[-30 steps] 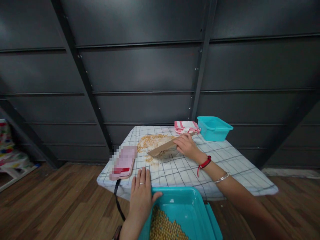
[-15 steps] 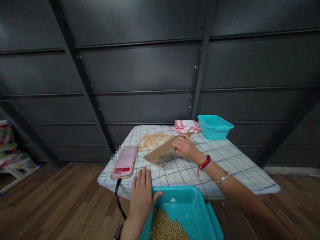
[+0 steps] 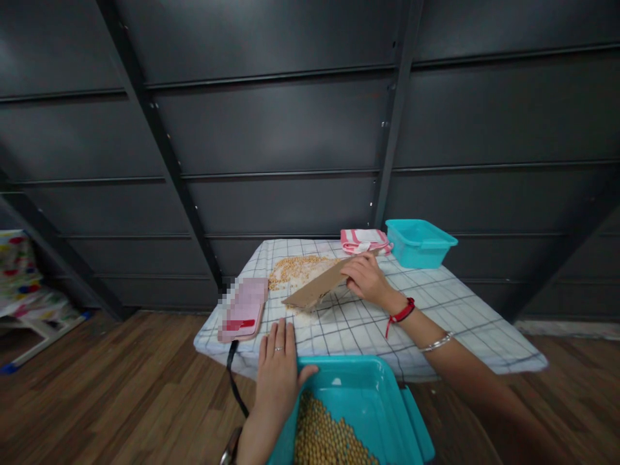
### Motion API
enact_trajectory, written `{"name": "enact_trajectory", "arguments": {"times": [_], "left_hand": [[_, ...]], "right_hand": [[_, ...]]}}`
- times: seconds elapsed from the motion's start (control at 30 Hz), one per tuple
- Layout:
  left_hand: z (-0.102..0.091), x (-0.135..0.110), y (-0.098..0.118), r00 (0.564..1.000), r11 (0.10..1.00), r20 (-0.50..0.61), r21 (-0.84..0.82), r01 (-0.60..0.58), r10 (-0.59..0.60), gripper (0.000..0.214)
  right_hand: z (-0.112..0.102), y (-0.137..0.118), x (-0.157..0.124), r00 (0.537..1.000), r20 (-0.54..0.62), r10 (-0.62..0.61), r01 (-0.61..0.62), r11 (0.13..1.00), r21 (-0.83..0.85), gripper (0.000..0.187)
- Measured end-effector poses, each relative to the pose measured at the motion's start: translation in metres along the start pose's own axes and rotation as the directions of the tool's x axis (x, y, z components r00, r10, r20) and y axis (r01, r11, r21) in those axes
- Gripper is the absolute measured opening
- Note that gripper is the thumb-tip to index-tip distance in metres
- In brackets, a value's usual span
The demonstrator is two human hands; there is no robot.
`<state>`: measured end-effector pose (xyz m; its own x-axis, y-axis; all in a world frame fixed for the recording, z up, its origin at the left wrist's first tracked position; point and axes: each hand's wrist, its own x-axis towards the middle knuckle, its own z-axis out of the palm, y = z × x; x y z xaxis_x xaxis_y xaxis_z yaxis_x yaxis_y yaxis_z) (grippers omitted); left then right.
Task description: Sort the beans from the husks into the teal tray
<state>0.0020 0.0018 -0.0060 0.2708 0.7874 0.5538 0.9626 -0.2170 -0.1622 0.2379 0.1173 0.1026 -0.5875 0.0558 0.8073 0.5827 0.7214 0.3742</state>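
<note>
A flat strip of brown cardboard [image 3: 314, 289] is pinched in my right hand [image 3: 365, 278], tilted over the checked tablecloth. Its lower edge touches or nearly touches the cloth. Behind and left of it spreads a thin layer of yellow beans [image 3: 295, 266] mixed with pale, fine grains. Fingers stretched out, my left hand [image 3: 278, 368] lies flat at the table's near edge, with the thumb on the rim of a turquoise tub [image 3: 358, 365]. Inside that tub, many round yellowish-brown beans [image 3: 324, 429] are heaped toward its left side.
A pink phone-like item [image 3: 252, 300], partly pixelated, lies on the table's left with a black strap [image 3: 232, 374] hanging down. At the back stand a folded pink-and-white towel [image 3: 363, 240] and a second turquoise tub [image 3: 421, 248]. A dark panelled wall [image 3: 285, 142] rises behind.
The view has shifted slightly. My right hand has moved a little to the right with the cardboard. My left hand stays at the table edge and tub rim.
</note>
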Motion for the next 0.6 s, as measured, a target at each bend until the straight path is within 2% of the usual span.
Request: {"name": "enact_trajectory", "arguments": {"times": [0.17,0.4,0.6], "left_hand": [[-0.005,0.0,0.001,0.999,0.999,0.019,0.009,0.037,-0.037,0.08],[-0.009,-0.001,-0.005,0.999,0.999,0.021,0.024,0.03,-0.03,0.081],[-0.008,-0.006,-0.015,0.998,0.998,0.037,0.002,0.056,-0.056,0.076]], "right_hand": [[0.005,-0.008,0.005,1.0,0.001,-0.031,0.031,0.999,0.026,0.02],[0.002,-0.004,0.007,1.0,-0.002,-0.01,0.01,0.999,0.04,0.02],[-0.004,-0.005,0.027,1.0,0.012,0.013,-0.013,0.999,0.045,0.022]]}}
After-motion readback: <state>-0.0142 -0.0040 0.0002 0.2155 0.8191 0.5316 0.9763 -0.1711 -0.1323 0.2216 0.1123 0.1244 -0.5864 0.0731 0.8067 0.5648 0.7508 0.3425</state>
